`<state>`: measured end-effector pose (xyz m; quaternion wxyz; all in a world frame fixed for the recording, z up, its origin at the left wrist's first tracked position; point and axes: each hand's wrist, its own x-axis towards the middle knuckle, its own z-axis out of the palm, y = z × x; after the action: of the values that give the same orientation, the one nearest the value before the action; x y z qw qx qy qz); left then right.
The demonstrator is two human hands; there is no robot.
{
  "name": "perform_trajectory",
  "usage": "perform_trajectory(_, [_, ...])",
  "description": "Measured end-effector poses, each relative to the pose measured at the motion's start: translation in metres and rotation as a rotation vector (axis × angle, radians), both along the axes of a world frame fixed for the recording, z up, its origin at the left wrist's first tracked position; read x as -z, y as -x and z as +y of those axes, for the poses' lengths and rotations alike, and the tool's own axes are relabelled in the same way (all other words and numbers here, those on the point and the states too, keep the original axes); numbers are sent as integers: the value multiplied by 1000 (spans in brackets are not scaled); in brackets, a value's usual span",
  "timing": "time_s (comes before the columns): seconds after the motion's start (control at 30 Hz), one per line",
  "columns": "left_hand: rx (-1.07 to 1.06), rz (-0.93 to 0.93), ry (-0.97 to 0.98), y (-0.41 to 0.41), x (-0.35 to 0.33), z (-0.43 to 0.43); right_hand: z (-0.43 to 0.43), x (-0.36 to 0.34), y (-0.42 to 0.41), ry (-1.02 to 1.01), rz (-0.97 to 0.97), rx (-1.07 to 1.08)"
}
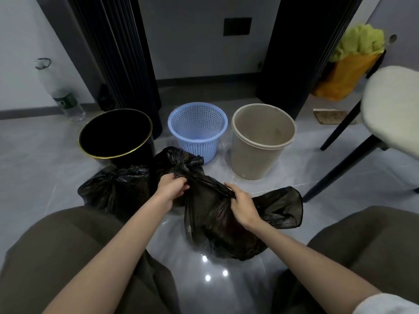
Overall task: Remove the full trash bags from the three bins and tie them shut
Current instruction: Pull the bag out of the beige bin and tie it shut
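All three bins stand empty on the floor by the wall: the black bin [118, 156], the blue basket [199, 146] and the beige bin [254, 162]. Just in front of them sit the left bag [113, 189] and the middle bag [174, 162], necks bunched and apparently knotted. The third bag [215, 232] lies nearer the person's knees. The left hand [172, 189] and right hand [243, 206] each curl their fingers round a bunch of its loose top, stretched between them. This looks like the last tie; next, the two ends need crossing and drawing snug. The floor [45, 168] is glossy grey tile. A chair [390, 109] stands at the right and a plastic bottle [65, 98] by the left wall.
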<state>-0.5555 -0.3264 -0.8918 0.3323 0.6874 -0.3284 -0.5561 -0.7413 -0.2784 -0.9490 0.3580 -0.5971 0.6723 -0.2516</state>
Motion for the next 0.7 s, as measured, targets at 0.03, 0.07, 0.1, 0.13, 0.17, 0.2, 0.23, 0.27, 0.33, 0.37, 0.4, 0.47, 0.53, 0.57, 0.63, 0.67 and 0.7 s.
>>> perform_trajectory(0.03, [18, -32, 14, 0, -1, -1, -2, 0, -2, -18, -60, -6])
perform_trajectory(0.07, [38, -53, 27, 0, -2, -1, -3, 0, -4, -51, -100, -37])
perform_trajectory(0.1, [59, -67, 39, 1, -4, -1, -4, 0, -8, -102, -111, -83])
perform_trajectory(0.13, [82, -81, 50, 1, -6, -1, -5, 0, -12, -155, -102, -140])
perform_trajectory(0.17, [111, -99, 58, 1, -9, -1, -6, 0, -15, -202, -84, -188])
perform_trajectory(0.2, [147, -123, 63, 2, -11, -1, -8, 1, -18, -227, -72, -230])
perform_trajectory(0.23, [188, -147, 66, 2, -12, -1, -10, 1, -22, -240, -55, -263])
perform_trajectory(0.27, [230, -168, 65, 3, -14, -1, -12, 1, -26, -240, -36, -289])
perform_trajectory(0.33, [311, -185, 48, 6, -16, -2, -16, 5, -31, -220, 3, -308])
perform_trajectory(0.37, [349, -183, 36, 8, -17, -3, -17, 8, -33, -207, 8, -301])
perform_trajectory(0.4, [389, -180, 21, 9, -18, -3, -19, 10, -35, -193, -6, -291])
perform_trajectory(0.47, [462, -176, -6, 12, -21, -3, -22, 15, -37, -207, -30, -268])
perform_trajectory(0.53, [480, -176, -9, 14, -21, -4, -23, 16, -41, -237, -64, -259])
perform_trajectory(0.57, [465, -184, 0, 14, -21, -5, -23, 17, -42, -243, -67, -246])
perform_trajectory(0.63, [389, -188, 31, 13, -19, -7, -21, 22, -42, -242, -54, -225])
perform_trajectory(0.67, [329, -175, 45, 11, -18, -9, -21, 25, -42, -240, -34, -232])
perform_trajectory(0.7, [266, -159, 55, 9, -16, -10, -19, 24, -41, -244, 1, -239])
